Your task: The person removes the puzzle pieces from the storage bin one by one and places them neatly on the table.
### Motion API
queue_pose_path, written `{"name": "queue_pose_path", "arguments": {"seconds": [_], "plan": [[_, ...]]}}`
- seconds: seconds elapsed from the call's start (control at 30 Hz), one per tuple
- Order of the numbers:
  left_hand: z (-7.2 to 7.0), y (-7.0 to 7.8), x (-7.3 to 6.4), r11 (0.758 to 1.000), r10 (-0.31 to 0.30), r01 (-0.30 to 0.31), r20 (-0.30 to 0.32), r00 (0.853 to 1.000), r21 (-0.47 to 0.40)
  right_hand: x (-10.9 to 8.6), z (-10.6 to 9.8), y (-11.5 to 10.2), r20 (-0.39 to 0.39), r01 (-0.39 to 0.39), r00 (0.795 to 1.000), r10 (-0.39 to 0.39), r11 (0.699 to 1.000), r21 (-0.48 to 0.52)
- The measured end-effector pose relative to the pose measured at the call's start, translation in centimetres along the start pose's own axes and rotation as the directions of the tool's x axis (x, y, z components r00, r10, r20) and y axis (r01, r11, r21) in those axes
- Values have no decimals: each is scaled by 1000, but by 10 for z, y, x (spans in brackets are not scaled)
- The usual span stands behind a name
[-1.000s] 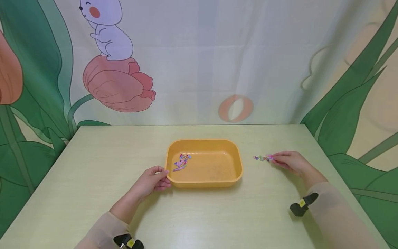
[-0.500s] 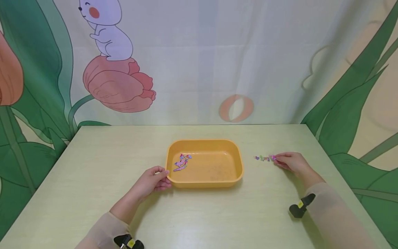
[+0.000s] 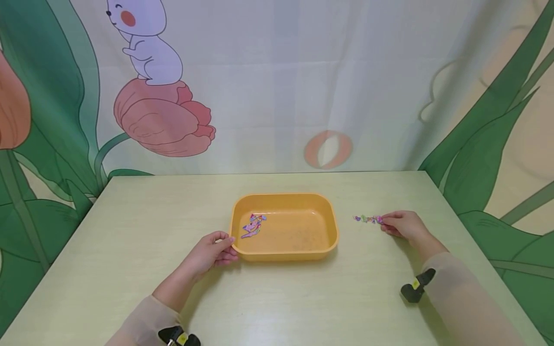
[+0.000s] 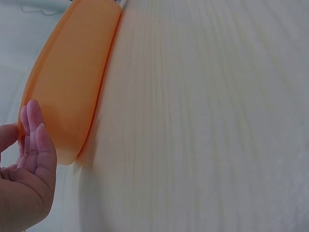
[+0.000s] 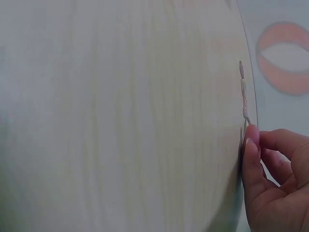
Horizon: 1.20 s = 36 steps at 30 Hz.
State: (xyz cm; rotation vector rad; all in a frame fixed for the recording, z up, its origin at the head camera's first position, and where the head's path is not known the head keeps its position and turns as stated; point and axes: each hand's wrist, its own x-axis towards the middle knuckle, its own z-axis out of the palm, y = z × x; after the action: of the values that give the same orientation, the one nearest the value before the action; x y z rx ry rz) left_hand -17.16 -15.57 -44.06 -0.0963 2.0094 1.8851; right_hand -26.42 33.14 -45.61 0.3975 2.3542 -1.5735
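Observation:
An orange-yellow tray (image 3: 289, 256) stands on the table. My left hand (image 3: 212, 252) pinches its near left corner, the thumb on the rim and the fingers against the outer wall. In the left wrist view the fingers (image 4: 35, 116) lie along the tray wall (image 4: 79, 67). Inside the tray, at its left, lies a small multicoloured flat piece (image 3: 253, 226). To the right of the tray, my right hand (image 3: 404, 225) pinches the right end of a thin, colourful strip of linked small pieces (image 3: 365, 219). That strip (image 5: 244, 92) looks edge-on in the right wrist view; its exact kind is unclear.
The pale wooden table (image 3: 277, 307) ends at the back against a curtain (image 3: 259, 96) printed with flowers, leaves and a white animal. Black wrist devices (image 3: 417, 286) sit on both sleeves.
My right hand has shifted slightly along the strip's right end, keeping its pinch, and the right forearm has drifted a little left. The left hand and the tray stay put.

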Motion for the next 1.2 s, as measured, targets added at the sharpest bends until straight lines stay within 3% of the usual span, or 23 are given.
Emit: {"name": "queue_pose_path", "arguments": {"seconds": [0.47,0.97,1.2], "plan": [[0,-1,0,1000,-2,2,-1,1000,-2,-1,8,-4,-43,-7,999,-2,976,-219],[0,-1,0,1000,5,-5,-4,1000,5,-1,8,-8,-47,-25,999,14,966,-258],[0,1,-1,1000,2,-1,-12,1000,17,-7,11,-20,25,66,998,-62,964,-256]]}}
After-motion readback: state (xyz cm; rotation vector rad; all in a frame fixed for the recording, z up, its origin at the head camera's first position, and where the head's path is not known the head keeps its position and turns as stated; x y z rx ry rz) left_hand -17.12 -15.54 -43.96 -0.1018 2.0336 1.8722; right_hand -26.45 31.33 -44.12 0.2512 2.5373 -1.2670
